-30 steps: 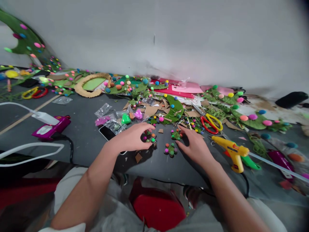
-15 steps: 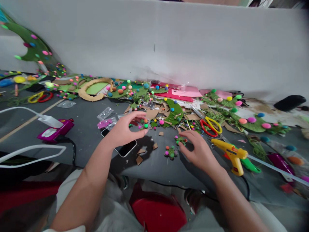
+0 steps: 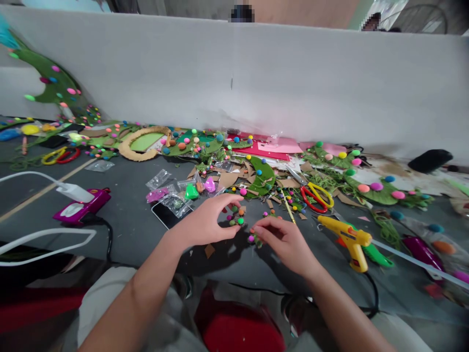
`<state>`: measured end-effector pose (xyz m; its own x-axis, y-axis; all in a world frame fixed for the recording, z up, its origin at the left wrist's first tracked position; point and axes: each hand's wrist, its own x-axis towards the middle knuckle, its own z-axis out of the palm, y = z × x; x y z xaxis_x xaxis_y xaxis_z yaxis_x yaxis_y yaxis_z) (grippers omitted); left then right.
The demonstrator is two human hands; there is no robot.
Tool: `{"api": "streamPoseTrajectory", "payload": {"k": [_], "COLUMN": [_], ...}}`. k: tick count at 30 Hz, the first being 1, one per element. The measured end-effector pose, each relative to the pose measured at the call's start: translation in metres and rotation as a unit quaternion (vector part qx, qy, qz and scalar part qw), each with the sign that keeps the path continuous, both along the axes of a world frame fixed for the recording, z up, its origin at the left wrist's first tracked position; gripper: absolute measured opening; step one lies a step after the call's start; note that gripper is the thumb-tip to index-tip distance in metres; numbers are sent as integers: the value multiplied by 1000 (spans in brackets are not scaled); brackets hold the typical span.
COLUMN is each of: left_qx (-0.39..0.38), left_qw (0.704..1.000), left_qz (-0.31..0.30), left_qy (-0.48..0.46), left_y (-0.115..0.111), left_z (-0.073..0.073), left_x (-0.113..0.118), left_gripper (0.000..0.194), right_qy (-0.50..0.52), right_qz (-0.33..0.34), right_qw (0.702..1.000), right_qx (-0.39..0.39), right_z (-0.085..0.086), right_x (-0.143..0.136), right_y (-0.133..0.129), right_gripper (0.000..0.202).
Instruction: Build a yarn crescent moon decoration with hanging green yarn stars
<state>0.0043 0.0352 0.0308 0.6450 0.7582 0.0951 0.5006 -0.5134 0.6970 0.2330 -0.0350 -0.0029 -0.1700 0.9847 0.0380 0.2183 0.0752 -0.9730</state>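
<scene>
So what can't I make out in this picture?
All in the head view:
Right pom-pom cluster: mostly hidden by the right hand.
Phone: partly covered by plastic bags and the left hand.
Pale rod from the yellow glue gun: end cut off by the right edge.

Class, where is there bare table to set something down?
Bare tabletop shows between the purple device and the phone, and at the near edge between the forearms. A narrower patch separates the right hand from the yellow glue gun. Crowded: toward the wall, with a green crescent, cardboard scraps and scissors.
</scene>
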Motion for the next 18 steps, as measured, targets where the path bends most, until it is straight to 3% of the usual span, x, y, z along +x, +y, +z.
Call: {"api": "streamPoseTrajectory", "payload": {"k": [7, 9, 12, 14, 16, 18], "left_qx": [-5, 3, 31, 52, 62, 58], "left_qw": [996, 995, 994, 993, 992, 993], "left_qz": [23, 47, 88, 102, 106, 102], "left_qy": [81, 84, 64, 34, 5, -6], "left_y": [12, 16, 21, 22, 22, 21], "left_z": [-7, -4, 3, 7, 9, 10], "left_x": [-13, -23, -37, -43, -46, -45], "left_gripper": [60, 62, 56, 50, 51, 54], "right_qy": [168, 172, 67, -51, -216, -368], "right_qz": [-41, -64, -54, -3, 47, 73], "right_qw": [982, 977, 985, 986, 959, 907], "right_qx": [72, 113, 152, 158, 175, 192], "right_z": [13, 14, 11, 8, 6, 4], "right_x": [35, 42, 42, 32, 15, -5], "right_y": [1, 2, 1, 1, 0, 1], "right_gripper": [33, 42, 50, 32, 13, 19]}}
